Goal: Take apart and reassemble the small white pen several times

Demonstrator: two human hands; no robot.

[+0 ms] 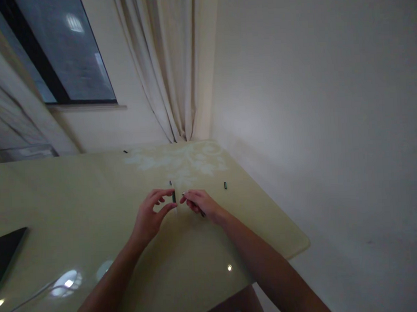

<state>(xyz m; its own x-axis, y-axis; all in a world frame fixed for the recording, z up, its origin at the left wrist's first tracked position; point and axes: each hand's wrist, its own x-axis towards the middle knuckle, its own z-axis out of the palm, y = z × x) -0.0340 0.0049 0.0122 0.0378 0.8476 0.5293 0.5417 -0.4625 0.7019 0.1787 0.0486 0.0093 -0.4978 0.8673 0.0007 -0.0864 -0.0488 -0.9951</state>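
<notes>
My left hand (pixel 151 210) pinches a small, narrow dark green piece (pixel 174 197) between thumb and fingertips, holding it upright over the glossy table. A thin dark sliver (pixel 170 182) shows just above the piece; whether the two are joined I cannot tell. Close by on the right, my right hand (pixel 201 204) is closed around a slim dark pen-like tool (pixel 202 214). The tool's light tip pokes out by the fingertips, pointing at the green piece with a small gap between. Most of the tool is hidden by the fingers, so its exact kind cannot be made out.
A short dark piece (pixel 225 185) lies right of my hands, and another small dark one (pixel 125 152) near the far edge. At left are a dark flat device (pixel 5 252) and a white cable (pixel 25 303). A wall (pixel 333 145) runs along the table's (pixel 74 195) right side.
</notes>
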